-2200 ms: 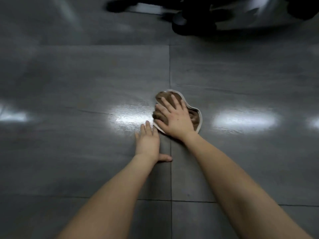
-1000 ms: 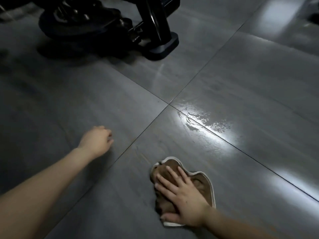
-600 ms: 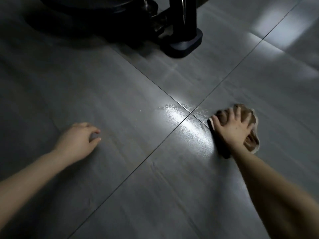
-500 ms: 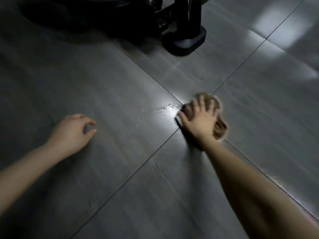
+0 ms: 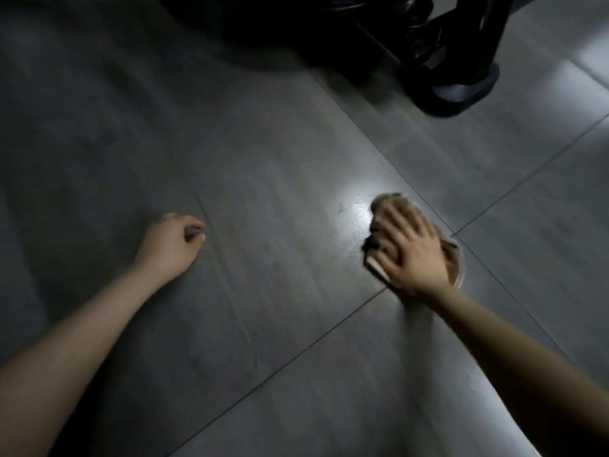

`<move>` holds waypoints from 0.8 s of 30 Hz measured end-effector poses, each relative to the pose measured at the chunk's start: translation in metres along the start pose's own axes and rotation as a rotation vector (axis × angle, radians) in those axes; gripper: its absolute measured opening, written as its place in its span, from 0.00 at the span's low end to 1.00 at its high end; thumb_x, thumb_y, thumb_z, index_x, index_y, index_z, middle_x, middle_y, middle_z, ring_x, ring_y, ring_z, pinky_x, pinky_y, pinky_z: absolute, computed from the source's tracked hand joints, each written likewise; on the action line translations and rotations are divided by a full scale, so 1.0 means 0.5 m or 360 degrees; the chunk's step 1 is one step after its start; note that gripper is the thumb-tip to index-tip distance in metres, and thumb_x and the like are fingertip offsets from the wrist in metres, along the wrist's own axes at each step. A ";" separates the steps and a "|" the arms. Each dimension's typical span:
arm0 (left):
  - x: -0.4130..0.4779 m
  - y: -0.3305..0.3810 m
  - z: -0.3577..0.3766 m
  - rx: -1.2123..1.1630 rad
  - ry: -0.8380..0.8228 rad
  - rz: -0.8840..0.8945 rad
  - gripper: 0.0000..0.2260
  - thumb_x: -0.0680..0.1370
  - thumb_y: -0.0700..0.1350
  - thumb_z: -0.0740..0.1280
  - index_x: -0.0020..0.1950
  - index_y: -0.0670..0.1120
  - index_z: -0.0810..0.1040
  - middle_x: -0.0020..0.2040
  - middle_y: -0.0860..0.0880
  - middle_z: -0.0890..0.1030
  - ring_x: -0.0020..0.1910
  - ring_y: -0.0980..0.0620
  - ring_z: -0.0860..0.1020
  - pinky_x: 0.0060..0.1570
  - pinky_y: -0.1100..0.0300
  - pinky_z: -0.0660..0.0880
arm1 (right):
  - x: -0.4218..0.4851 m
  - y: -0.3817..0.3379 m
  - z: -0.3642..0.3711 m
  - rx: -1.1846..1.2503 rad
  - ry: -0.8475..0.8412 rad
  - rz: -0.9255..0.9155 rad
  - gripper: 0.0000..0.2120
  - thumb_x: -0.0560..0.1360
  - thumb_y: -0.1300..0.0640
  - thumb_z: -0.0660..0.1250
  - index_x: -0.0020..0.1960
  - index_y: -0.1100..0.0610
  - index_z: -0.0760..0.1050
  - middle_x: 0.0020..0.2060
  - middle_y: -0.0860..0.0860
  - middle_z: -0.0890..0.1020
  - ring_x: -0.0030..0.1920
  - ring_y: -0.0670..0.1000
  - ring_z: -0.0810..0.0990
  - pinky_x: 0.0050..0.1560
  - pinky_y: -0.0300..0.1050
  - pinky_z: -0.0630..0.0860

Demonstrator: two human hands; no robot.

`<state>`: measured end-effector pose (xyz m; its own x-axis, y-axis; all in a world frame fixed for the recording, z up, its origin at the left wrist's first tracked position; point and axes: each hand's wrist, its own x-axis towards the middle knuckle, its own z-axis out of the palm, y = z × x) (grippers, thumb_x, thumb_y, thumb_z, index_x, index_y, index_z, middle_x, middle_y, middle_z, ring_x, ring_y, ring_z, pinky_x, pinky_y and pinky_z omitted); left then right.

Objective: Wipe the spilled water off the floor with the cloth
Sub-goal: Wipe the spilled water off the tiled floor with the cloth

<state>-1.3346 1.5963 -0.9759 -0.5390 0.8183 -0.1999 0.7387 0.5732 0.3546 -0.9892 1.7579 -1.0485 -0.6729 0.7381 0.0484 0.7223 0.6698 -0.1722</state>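
A brown cloth with a pale edge (image 5: 453, 258) lies bunched on the grey tiled floor, just left of where the tile joints cross. My right hand (image 5: 408, 249) presses flat on top of it, fingers spread, and hides most of it. A small glinting wet patch (image 5: 357, 207) shows on the tile right at the cloth's upper left edge, inside a bright reflection. My left hand (image 5: 169, 247) rests on the floor far to the left, fingers curled under, holding nothing.
A dark piece of equipment with a black foot (image 5: 458, 90) stands on the floor at the top right, behind the cloth. Its large shadowed base (image 5: 280, 31) fills the top middle. Dark tile joints (image 5: 296, 352) run diagonally across the floor.
My right hand has slid the cloth left across the tile joint crossing, over the wet streak. Less water shows than before. My left hand stays propped on the floor.
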 end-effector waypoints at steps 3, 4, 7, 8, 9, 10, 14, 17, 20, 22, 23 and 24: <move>-0.007 -0.067 -0.029 0.0000 0.0070 -0.0086 0.10 0.73 0.37 0.66 0.54 0.38 0.80 0.54 0.35 0.80 0.55 0.37 0.77 0.56 0.54 0.71 | 0.128 -0.046 0.005 0.0002 -0.0035 0.0737 0.37 0.72 0.29 0.49 0.74 0.49 0.62 0.77 0.51 0.58 0.77 0.62 0.47 0.74 0.64 0.45; -0.008 -0.087 -0.038 -0.0001 0.0099 -0.0114 0.10 0.73 0.36 0.66 0.54 0.38 0.80 0.54 0.35 0.80 0.55 0.37 0.77 0.56 0.54 0.71 | 0.163 -0.091 0.010 0.0012 -0.0076 0.0776 0.38 0.72 0.29 0.50 0.75 0.49 0.60 0.77 0.51 0.55 0.77 0.62 0.46 0.73 0.65 0.43; -0.010 -0.137 -0.056 -0.0016 0.0187 -0.0185 0.10 0.74 0.36 0.64 0.53 0.38 0.80 0.54 0.35 0.80 0.55 0.37 0.77 0.56 0.54 0.72 | 0.214 -0.266 0.046 0.0065 -0.0086 0.0235 0.36 0.72 0.30 0.54 0.74 0.50 0.64 0.76 0.52 0.60 0.76 0.66 0.50 0.72 0.65 0.44; -0.010 -0.151 -0.061 -0.0025 0.0198 -0.0209 0.10 0.74 0.36 0.64 0.54 0.38 0.80 0.54 0.35 0.80 0.55 0.37 0.77 0.57 0.54 0.72 | 0.203 -0.333 0.062 0.0090 -0.0074 -0.0009 0.36 0.71 0.31 0.54 0.72 0.50 0.66 0.75 0.53 0.63 0.75 0.67 0.53 0.72 0.66 0.47; -0.008 -0.162 -0.062 -0.0040 0.0201 -0.0237 0.11 0.74 0.37 0.63 0.54 0.39 0.80 0.55 0.36 0.80 0.55 0.38 0.77 0.57 0.54 0.72 | 0.177 -0.394 0.075 0.0120 -0.0069 -0.0227 0.35 0.71 0.32 0.55 0.71 0.51 0.69 0.74 0.53 0.65 0.74 0.67 0.56 0.72 0.67 0.50; -0.005 -0.171 -0.062 -0.0062 0.0203 -0.0269 0.11 0.75 0.37 0.63 0.54 0.39 0.80 0.55 0.36 0.80 0.56 0.38 0.77 0.57 0.55 0.71 | 0.142 -0.448 0.085 0.0150 -0.0078 -0.0411 0.33 0.71 0.33 0.56 0.70 0.51 0.70 0.73 0.53 0.66 0.74 0.67 0.57 0.71 0.68 0.52; 0.008 -0.183 -0.066 -0.0214 0.0252 -0.0402 0.12 0.75 0.37 0.62 0.55 0.41 0.80 0.57 0.38 0.80 0.56 0.40 0.78 0.57 0.56 0.72 | -0.029 -0.524 0.106 0.0222 -0.0229 -0.1049 0.29 0.74 0.38 0.60 0.72 0.49 0.67 0.75 0.50 0.63 0.76 0.62 0.54 0.73 0.66 0.51; -0.001 -0.198 -0.077 -0.0309 0.0274 -0.0474 0.12 0.74 0.36 0.61 0.55 0.40 0.80 0.57 0.38 0.81 0.56 0.40 0.78 0.57 0.56 0.72 | -0.085 -0.458 0.090 0.0169 -0.0267 -0.1404 0.29 0.75 0.36 0.60 0.72 0.47 0.67 0.75 0.47 0.62 0.77 0.59 0.54 0.73 0.63 0.53; -0.028 -0.222 -0.078 -0.0282 0.0275 -0.0513 0.12 0.75 0.36 0.61 0.55 0.41 0.80 0.57 0.38 0.80 0.56 0.40 0.78 0.56 0.56 0.72 | -0.034 -0.355 0.072 0.0091 -0.0204 -0.1201 0.31 0.74 0.35 0.59 0.72 0.48 0.66 0.74 0.49 0.64 0.76 0.59 0.58 0.71 0.63 0.58; -0.049 -0.245 -0.079 -0.0254 0.0277 -0.0531 0.12 0.75 0.37 0.61 0.55 0.41 0.80 0.57 0.38 0.80 0.57 0.40 0.77 0.55 0.57 0.71 | 0.031 -0.325 0.064 0.0076 -0.0159 -0.0769 0.30 0.75 0.36 0.57 0.71 0.52 0.69 0.73 0.53 0.68 0.75 0.62 0.59 0.69 0.67 0.60; -0.054 -0.259 -0.080 -0.0261 0.0290 -0.0552 0.12 0.75 0.37 0.61 0.55 0.41 0.80 0.57 0.39 0.79 0.56 0.40 0.77 0.55 0.58 0.71 | 0.064 -0.333 0.059 0.0064 -0.0154 -0.0492 0.31 0.76 0.34 0.54 0.71 0.52 0.70 0.72 0.54 0.68 0.74 0.63 0.60 0.69 0.69 0.59; -0.058 -0.272 -0.081 -0.0280 0.0309 -0.0581 0.11 0.75 0.37 0.61 0.54 0.41 0.80 0.57 0.39 0.80 0.56 0.40 0.77 0.55 0.58 0.72 | 0.091 -0.359 0.060 0.0065 -0.0140 -0.0203 0.33 0.75 0.32 0.52 0.70 0.52 0.70 0.72 0.54 0.68 0.74 0.65 0.59 0.70 0.69 0.55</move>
<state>-1.4355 1.4929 -0.9814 -0.8298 0.5310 -0.1717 0.4152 0.7930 0.4458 -1.1543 1.6687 -1.0448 -0.7716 0.6360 -0.0132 0.6240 0.7526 -0.2103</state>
